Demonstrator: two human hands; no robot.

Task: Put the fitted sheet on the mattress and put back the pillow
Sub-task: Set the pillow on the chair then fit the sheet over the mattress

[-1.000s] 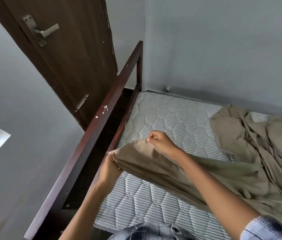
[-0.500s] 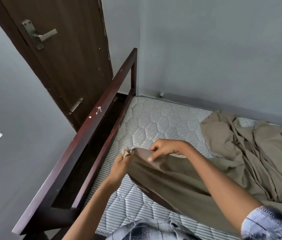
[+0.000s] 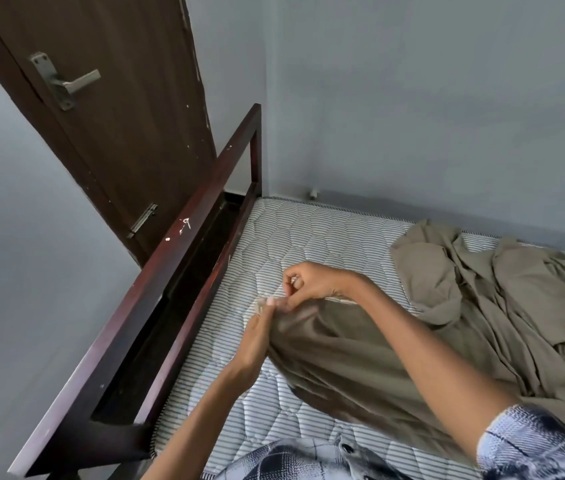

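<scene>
Right hand (image 3: 312,284) neared left hand (image 3: 257,337), both pinching fitted sheet (image 3: 360,362).

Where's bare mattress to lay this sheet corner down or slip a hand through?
Bare: the far corner of the mattress, between the wooden rail, the wall and the bunched fitted sheet; also the near strip along the rail, below the left hand. Crowded: the right side under the sheet, and mid-bed, where it and the right hand grip the edge.

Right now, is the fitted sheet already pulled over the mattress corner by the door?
No, the mattress corner there is bare quilting, and the fitted sheet lies bunched to the right.
</scene>
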